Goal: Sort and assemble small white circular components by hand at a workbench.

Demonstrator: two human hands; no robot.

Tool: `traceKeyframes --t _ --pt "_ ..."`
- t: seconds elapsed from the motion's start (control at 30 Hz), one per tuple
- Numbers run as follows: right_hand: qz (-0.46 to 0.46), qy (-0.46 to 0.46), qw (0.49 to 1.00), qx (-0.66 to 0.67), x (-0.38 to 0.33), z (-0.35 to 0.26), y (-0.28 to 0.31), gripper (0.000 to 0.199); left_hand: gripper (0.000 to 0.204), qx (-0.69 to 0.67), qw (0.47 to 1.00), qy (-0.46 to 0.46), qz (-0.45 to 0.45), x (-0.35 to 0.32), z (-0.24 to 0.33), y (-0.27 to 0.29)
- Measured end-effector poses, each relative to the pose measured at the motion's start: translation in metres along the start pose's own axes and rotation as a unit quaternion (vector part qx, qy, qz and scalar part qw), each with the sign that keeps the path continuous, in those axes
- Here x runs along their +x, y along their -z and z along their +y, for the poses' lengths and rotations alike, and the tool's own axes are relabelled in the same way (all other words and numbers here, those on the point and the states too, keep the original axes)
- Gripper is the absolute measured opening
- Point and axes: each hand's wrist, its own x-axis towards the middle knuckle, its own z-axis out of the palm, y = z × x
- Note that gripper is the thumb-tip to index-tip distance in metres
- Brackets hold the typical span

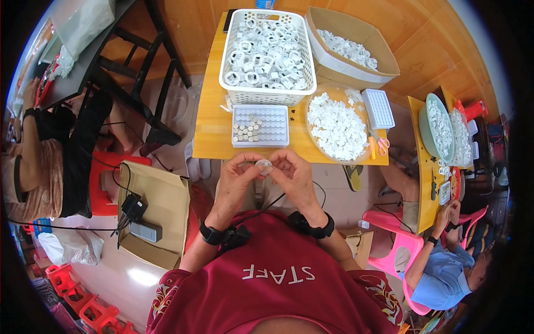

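Both my hands meet just off the near edge of the wooden table, fingers closed around one small round white plastic part (263,165). My left hand (236,177) pinches it from the left and my right hand (292,173) from the right; fingertips hide some of it. Straight ahead lies a white compartment tray (273,138) with several small silvery round pieces (246,129) in its left part. Behind that stands a white perforated basket (267,99) heaped with white ring-shaped plastic parts (267,53). A round tray (313,136) of small white pieces (336,125) is at the right.
Orange-handled scissors (382,146) lie by the table's right edge, near another white compartment tray (379,108). A cardboard box (347,69) of white parts stands at the back right. An open carton (153,206) sits left of me. Co-workers sit at tables on both sides.
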Motion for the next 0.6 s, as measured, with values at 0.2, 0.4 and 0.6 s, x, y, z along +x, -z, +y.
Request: traceKeyframes --t 0.2,0.4,0.6 --pt "0.006 -0.012 1.000 0.010 0.001 0.008 0.001 0.010 0.012 0.028 0.999 -0.026 0.016 0.000 -0.004 -0.002" --pt "0.038 0.025 0.999 -0.028 0.002 0.024 -0.005 0.007 0.008 0.035 0.999 -0.033 0.023 -0.001 -0.006 -0.001" --pt "0.030 0.027 0.999 0.016 0.002 0.018 -0.010 0.007 0.009 0.014 1.000 -0.021 0.010 -0.002 -0.007 0.006"
